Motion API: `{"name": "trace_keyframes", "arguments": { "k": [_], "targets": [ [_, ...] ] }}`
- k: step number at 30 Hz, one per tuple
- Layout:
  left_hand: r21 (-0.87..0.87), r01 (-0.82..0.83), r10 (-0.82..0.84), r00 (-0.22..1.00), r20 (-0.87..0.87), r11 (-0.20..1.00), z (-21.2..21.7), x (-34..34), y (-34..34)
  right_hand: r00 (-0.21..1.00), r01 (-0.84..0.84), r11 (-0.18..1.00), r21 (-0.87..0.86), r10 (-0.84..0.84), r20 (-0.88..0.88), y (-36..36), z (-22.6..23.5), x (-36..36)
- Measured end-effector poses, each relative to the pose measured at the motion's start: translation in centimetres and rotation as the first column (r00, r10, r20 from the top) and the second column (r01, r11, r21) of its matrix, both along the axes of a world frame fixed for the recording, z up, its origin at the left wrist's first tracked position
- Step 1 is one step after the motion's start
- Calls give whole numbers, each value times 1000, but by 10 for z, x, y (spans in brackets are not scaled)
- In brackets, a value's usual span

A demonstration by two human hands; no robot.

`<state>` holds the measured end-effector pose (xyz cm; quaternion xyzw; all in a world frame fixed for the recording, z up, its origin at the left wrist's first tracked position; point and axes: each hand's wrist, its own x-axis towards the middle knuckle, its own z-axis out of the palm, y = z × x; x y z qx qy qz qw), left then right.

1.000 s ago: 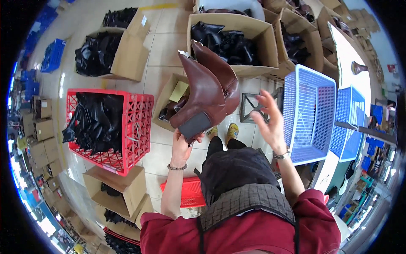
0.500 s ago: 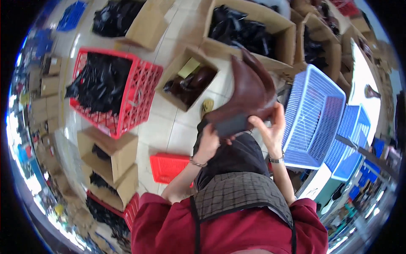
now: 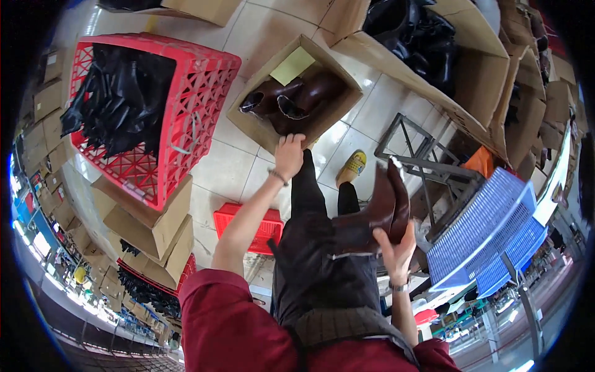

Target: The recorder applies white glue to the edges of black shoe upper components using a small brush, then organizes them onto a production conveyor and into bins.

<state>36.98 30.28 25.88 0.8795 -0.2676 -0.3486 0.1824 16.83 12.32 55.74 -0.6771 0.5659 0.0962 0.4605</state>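
Observation:
A brown leather ankle boot [image 3: 377, 211] rests in my right hand [image 3: 398, 248], thumb on the near side, its shaft pointing away from me. It hangs over my dark trousers at thigh height. My left hand [image 3: 289, 156] reaches forward with fingers curled over the near rim of a small cardboard box [image 3: 248, 127]. Inside that box lie several brown leather boots [image 3: 313, 93], and a yellow-green paper slip [image 3: 292, 66] rests on top at the far side. The boots' lower parts are hidden in the box.
A red plastic crate [image 3: 207, 93] of black leather pieces stands left. A large carton [image 3: 483, 80] with black pieces is far right, near a metal frame [image 3: 427, 155]. Blue baskets [image 3: 480, 226] stand right; a red tray [image 3: 251, 226] and open cartons [image 3: 145, 232] are left.
My left hand has left the boot and moved forward to the box rim. The right hand keeps the boot and has lowered it nearer my lap. The view has shifted forward.

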Motion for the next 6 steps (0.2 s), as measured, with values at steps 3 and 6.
{"name": "trace_keyframes", "arguments": {
  "k": [3, 6],
  "targets": [
    [224, 191, -243, 941, 237, 956, -102, 46, -8, 1000, 1, 984, 176, -2, 4, 24, -34, 13],
    [455, 366, -461, 880, 115, 812, -175, 59, -63, 999, 40, 985, 167, -36, -26, 24, -84, 15]
  ]
}}
